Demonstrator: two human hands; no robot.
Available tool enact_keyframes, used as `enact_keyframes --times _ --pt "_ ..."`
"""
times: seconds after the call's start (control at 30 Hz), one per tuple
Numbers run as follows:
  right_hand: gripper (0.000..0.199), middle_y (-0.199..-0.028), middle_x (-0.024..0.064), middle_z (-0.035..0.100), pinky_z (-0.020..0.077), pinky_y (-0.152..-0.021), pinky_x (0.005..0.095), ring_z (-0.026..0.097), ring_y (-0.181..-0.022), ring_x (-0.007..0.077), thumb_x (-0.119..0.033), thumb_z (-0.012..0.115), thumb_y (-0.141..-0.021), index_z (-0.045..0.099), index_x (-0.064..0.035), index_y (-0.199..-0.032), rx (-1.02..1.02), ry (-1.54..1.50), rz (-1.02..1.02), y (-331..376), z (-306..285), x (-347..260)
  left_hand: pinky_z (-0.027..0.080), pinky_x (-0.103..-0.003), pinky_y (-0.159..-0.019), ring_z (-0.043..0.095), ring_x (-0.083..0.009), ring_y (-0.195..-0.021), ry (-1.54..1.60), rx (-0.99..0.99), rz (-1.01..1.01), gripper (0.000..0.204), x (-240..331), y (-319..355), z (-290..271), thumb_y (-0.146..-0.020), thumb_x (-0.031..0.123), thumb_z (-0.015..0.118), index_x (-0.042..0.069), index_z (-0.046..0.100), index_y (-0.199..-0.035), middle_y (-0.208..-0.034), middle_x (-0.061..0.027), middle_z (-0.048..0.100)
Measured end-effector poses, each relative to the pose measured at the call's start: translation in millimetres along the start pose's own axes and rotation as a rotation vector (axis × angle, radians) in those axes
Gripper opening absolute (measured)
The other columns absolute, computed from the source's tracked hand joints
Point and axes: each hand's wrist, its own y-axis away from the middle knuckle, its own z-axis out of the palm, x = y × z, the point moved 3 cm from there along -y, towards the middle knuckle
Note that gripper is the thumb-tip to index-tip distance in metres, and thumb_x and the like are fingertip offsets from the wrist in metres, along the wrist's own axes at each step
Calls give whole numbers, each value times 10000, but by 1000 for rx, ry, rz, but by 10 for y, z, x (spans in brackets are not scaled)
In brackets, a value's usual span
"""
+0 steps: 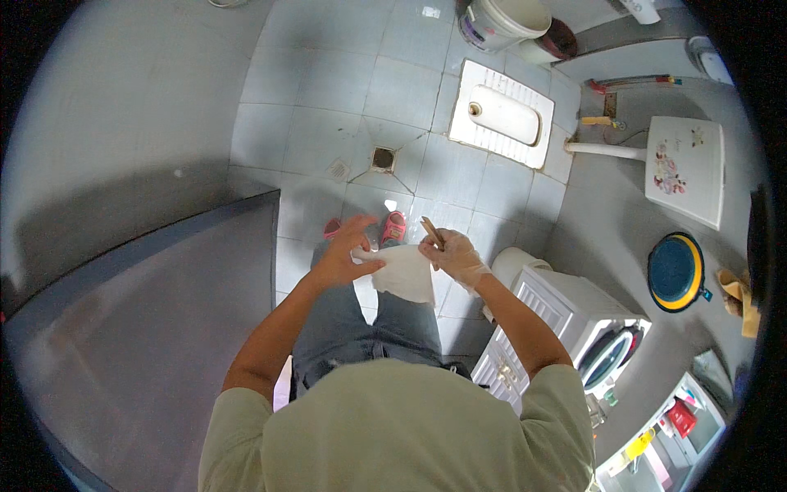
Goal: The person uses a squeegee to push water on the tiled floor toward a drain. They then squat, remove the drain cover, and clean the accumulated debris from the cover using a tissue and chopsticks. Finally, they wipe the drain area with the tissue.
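Note:
I stand on a tiled bathroom floor, looking down past my light green shirt and jeans. My left hand (348,250) is bare and pinches the left edge of a white glove or thin white sheet (404,275) held in front of me. My right hand (453,257) wears a thin whitish disposable glove and grips the sheet's right edge together with a short brown stick (432,232) that points up and away. My pink slippers (393,227) show just beyond the hands.
A white squat toilet pan (502,114) lies ahead, with a white bucket (502,20) behind it. A floor drain (382,158) sits in the tiles. A white washing machine (566,324) stands at my right. A white cistern (684,168) and a blue-yellow basin (675,272) hang on the right wall. A grey door (139,312) is at my left.

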Motion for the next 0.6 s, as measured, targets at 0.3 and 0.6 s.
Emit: enact_keyframes --times 0.3,0.6 --pt "250 -646 51 511 386 -466 269 459 -522 122 -243 588 -787 521 -3 -778 32 -220 215 -2079 279 1332 426 -323 -815 521 -195 -939 1014 -357 -715 488 -2272 -1194 590 -831 253 538 35 372 -1235 -1064 -103 512" --pt "262 -632 39 487 387 -412 250 467 -487 112 -206 551 -815 448 1 -938 244 -428 404 -3901 806 2804 437 -301 -785 524 -165 -922 294 -399 -554 413 -4734 -2521 1076 -821 182 532 19 402 -1179 -1033 -95 542"
